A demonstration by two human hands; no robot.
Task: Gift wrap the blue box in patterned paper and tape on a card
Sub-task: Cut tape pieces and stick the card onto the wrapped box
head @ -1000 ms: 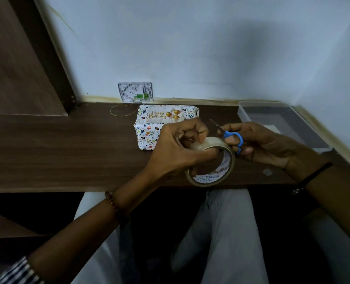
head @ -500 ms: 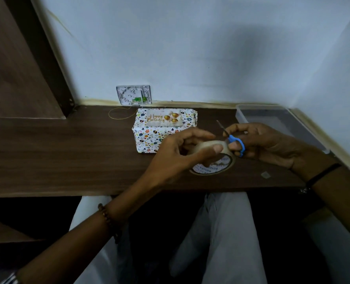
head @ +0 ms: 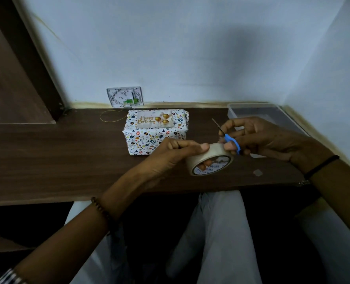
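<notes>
The wrapped box (head: pixel 155 133) sits on the brown desk (head: pixel 47 150), a Happy Birthday card (head: pixel 154 119) on top. The left hand (head: pixel 170 156) covers the box's 5 o'clock corner and grips a tape roll (head: pixel 210 160), fingers through the core. The right hand (head: pixel 262 138) holds blue-handled scissors (head: pixel 230 141) at the roll's 1 o'clock rim. A clear tray (head: pixel 231 113) lies at the box's 2 o'clock, a yellow loop (head: pixel 111 121) at 10.

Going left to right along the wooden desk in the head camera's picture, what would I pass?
Thin yellow loop of cord → box wrapped in patterned paper → roll of clear tape → small pale scrap. Left out for overlap: blue-handled scissors, clear plastic tray.
</notes>
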